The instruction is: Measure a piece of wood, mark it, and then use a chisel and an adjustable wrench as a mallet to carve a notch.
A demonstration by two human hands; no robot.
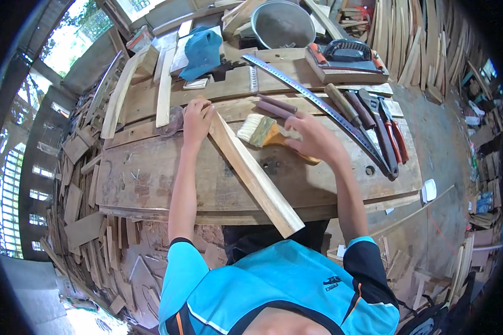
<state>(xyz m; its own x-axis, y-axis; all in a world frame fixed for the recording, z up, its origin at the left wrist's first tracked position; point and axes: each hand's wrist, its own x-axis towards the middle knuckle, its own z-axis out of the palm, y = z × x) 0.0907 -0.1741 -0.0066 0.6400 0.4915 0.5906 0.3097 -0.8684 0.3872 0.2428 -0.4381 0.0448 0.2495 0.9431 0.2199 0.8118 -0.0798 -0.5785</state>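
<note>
Left hand (197, 120) is clamped on the far end of the wooden strip (251, 173), which slants across the table (145, 176) and overhangs its near edge. Right hand (316, 137) is at the handle of the brush (257, 130), mid-table; cannot tell whether it grips. Red-handled pliers (397, 139) lie near the right edge.

1. Wood strip (253, 176), centre of frame: creamy pale with a tan side.
2. Paintbrush (270, 135), just above centre: off-white bristles, orangey handle.
3. Cloth (202, 53), upper left: kinda dusty teal.
4. Pliers (397, 138), right side: red handles.
5. Shirt (262, 273), bottom: bright turquoise, black panels, thin orange and white stripes.
</note>
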